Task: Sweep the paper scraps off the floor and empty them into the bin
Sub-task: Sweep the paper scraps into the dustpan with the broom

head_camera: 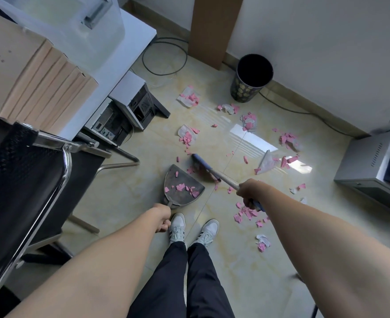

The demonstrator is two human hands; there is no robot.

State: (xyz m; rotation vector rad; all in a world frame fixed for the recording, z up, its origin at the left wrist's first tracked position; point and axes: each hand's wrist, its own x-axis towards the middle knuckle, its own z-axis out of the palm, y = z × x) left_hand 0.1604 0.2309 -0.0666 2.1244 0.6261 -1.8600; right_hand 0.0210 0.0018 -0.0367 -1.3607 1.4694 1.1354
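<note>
My left hand covers the dustpan handle, so you only see the pan itself. My right hand hides the middle of the broom stick, and the bristles are a blur, can't tell if they touch the floor. The bin is just black inside, no idea what's in it. The chair gets cut off by the left edge, and the grey box by the right.

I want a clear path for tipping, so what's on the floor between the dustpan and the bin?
In the head view, pink and white paper scraps and the broom head lie between the dustpan and bin.
</note>
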